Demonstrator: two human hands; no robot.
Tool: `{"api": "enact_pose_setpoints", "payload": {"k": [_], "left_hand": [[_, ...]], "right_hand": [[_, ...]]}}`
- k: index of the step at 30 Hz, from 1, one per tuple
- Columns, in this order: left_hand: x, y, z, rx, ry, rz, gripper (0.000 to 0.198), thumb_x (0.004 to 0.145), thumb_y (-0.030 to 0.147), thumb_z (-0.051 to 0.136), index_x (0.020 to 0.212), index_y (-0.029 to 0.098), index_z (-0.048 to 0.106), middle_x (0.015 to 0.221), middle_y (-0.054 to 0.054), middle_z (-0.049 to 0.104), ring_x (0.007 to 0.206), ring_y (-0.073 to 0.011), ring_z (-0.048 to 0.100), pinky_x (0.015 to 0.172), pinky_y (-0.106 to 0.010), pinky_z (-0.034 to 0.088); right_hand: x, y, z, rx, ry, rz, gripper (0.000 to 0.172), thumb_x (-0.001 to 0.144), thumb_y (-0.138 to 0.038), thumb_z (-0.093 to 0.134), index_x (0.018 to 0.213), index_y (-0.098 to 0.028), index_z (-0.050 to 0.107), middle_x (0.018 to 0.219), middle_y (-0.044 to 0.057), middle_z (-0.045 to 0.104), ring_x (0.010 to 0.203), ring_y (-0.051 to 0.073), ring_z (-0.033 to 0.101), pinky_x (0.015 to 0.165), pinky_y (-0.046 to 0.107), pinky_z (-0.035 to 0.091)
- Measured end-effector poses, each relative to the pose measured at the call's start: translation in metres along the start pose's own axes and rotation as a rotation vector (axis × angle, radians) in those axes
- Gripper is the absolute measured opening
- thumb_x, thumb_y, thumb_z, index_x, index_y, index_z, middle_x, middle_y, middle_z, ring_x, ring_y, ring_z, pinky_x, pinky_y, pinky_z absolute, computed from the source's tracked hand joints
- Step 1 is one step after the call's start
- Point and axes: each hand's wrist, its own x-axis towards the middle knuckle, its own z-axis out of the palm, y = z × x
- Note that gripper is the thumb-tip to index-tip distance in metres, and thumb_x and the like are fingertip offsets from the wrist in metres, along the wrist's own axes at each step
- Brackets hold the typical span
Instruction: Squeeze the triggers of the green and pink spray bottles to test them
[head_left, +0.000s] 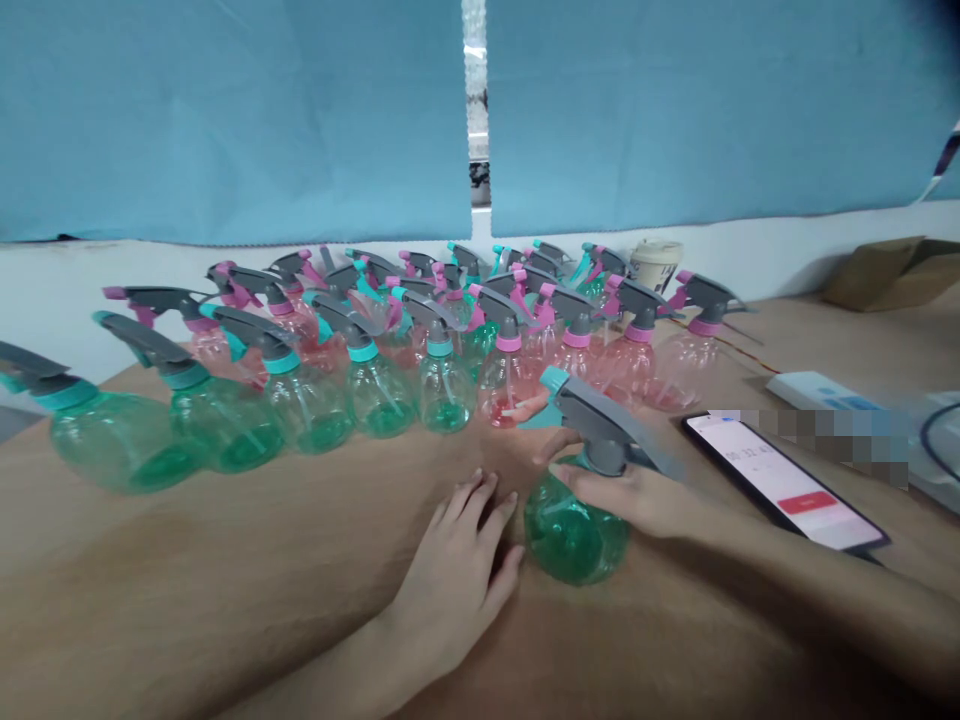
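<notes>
My right hand point(622, 490) is wrapped round the neck of a green spray bottle point(574, 540) with a grey and turquoise trigger head, its nozzle pointing left and away. Green liquid shows inside its round, clear body. Just left of it, my left hand point(465, 545) lies flat on the wooden table point(247, 570), fingers spread and holding nothing. Beyond the hands stands a front row of spray bottles: green ones such as this green bottle point(382, 395) on the left, pink ones such as this pink bottle point(510, 380) on the right.
More pink and green spray bottles crowd behind the front row. A lit phone point(780, 485) lies at the right, near a white box-like object point(817, 390). A paper cup point(656, 265) and a brown cardboard piece point(892, 270) stand at the back, before a blue cloth point(300, 120).
</notes>
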Motion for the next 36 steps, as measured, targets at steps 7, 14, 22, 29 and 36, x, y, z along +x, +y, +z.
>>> {"api": "enact_pose_setpoints", "payload": {"k": [7,14,22,29,36], "left_hand": [[0.000,0.000,0.001,-0.004,0.029,0.010,0.037,0.087,0.027,0.045,0.121,0.013,0.046,0.133,-0.014,0.042,0.124,-0.0284,0.034,0.097,-0.046,0.035],[0.000,0.001,0.001,0.011,-0.001,-0.002,0.039,0.087,0.027,0.046,0.123,0.011,0.046,0.132,-0.015,0.042,0.124,-0.0293,0.034,0.097,-0.046,0.035],[0.000,0.001,0.000,0.004,0.002,-0.003,0.038,0.087,0.027,0.047,0.121,0.012,0.047,0.132,-0.014,0.042,0.123,-0.0295,0.034,0.097,-0.047,0.035],[0.001,0.001,0.002,0.008,0.002,0.002,0.038,0.087,0.028,0.046,0.121,0.011,0.047,0.132,-0.015,0.042,0.124,-0.0298,0.034,0.097,-0.047,0.035],[-0.001,0.000,0.000,0.007,0.005,0.001,0.037,0.088,0.027,0.045,0.121,0.012,0.047,0.132,-0.015,0.042,0.124,-0.0296,0.034,0.097,-0.047,0.035]], "right_hand": [[-0.001,0.005,0.002,-0.034,0.038,-0.004,0.009,0.071,-0.020,0.053,0.077,-0.025,0.057,0.081,0.001,0.064,0.079,0.018,0.064,0.072,0.032,0.055],[-0.002,0.005,0.003,0.025,0.018,0.006,0.015,0.071,-0.016,0.052,0.082,-0.026,0.058,0.092,0.000,0.065,0.084,0.016,0.064,0.077,0.030,0.054],[0.001,-0.002,0.001,0.095,-0.036,0.017,0.036,0.072,-0.013,0.050,0.104,-0.027,0.057,0.092,0.000,0.066,0.081,0.016,0.064,0.079,0.032,0.052],[0.003,-0.003,0.002,0.124,-0.034,0.015,0.030,0.071,-0.014,0.048,0.096,-0.025,0.060,0.083,0.000,0.065,0.079,0.016,0.062,0.079,0.033,0.051],[0.000,0.003,0.003,0.124,-0.037,0.023,0.027,0.072,-0.016,0.048,0.095,-0.024,0.060,0.079,0.000,0.064,0.078,0.016,0.062,0.078,0.032,0.051]]}}
